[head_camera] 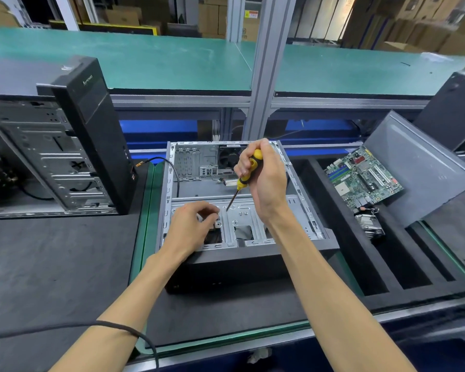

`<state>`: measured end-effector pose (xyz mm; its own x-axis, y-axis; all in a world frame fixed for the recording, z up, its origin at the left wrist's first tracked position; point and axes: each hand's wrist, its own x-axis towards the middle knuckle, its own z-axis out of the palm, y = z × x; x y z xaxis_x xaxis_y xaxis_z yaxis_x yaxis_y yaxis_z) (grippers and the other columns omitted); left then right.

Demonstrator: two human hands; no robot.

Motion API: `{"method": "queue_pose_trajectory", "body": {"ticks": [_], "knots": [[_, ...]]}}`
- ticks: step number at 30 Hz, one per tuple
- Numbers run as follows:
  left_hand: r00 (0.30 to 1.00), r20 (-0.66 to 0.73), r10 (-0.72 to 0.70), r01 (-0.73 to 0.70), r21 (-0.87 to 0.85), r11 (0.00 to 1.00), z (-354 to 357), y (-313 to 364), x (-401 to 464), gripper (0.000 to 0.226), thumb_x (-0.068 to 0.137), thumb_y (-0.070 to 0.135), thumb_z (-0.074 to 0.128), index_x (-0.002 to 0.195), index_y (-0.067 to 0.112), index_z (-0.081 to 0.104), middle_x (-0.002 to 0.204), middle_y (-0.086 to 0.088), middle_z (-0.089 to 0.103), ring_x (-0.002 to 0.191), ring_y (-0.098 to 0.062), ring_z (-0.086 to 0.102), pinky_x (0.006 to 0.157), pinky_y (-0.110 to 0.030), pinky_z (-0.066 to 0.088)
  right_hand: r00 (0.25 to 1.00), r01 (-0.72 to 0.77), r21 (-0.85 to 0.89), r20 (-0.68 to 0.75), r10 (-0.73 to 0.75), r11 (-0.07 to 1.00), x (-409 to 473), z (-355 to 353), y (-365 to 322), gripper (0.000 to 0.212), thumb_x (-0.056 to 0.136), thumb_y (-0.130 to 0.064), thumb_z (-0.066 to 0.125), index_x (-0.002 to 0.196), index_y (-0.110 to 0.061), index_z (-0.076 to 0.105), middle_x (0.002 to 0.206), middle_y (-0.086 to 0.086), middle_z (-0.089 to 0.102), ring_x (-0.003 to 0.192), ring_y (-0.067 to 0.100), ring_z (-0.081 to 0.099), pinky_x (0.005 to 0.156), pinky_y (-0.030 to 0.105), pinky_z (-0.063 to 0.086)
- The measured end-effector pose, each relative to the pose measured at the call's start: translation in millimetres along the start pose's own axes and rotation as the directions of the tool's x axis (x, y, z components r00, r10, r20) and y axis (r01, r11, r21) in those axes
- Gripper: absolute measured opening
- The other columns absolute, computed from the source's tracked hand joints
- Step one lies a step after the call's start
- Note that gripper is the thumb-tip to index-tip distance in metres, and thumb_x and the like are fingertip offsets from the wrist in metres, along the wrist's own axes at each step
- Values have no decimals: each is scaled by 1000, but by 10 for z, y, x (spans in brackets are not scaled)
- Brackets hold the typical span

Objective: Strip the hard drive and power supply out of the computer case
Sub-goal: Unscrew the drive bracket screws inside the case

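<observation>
Left hand point(189, 226) nearest, fingertips pinching something small, perhaps a screw, on the drive cage point(236, 224). Right hand point(263, 178) wrapped around a yellow screwdriver point(246, 174), tip on that cage. Computer case point(301, 194) open on worktop point(65, 264); motherboard point(363, 175) well right.

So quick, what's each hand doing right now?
Left hand: fingers curled, pinching something small at the computer case's drive bracket; cannot tell what.
Right hand: gripping the yellow-and-black screwdriver.
</observation>
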<state>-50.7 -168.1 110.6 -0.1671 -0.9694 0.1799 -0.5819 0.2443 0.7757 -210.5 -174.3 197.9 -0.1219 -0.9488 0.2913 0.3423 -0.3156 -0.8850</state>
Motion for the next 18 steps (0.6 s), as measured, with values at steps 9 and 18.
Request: {"method": "queue_pose_trajectory", "body": {"ticks": [9, 18], "knots": [[994, 100, 43, -49, 62, 997, 198, 241, 200, 11, 84, 12, 75, 82, 23, 73, 73, 15, 67, 71, 3, 60, 66, -15, 42, 996, 33, -6, -78, -33, 999, -32, -321, -140, 36, 102, -31, 38, 73, -23, 58, 62, -4, 48, 56, 12, 42, 57, 24, 39], [981, 193, 11, -55, 227, 972, 287, 323, 289, 11, 84, 10, 72, 86, 19, 78, 81, 4, 72, 78, -10, 63, 73, -27, 51, 993, 17, -11, -115, -18, 1000, -64, -481, -119, 38, 104, -26, 36, 73, -22, 57, 61, -3, 48, 55, 14, 40, 57, 27, 37]]}}
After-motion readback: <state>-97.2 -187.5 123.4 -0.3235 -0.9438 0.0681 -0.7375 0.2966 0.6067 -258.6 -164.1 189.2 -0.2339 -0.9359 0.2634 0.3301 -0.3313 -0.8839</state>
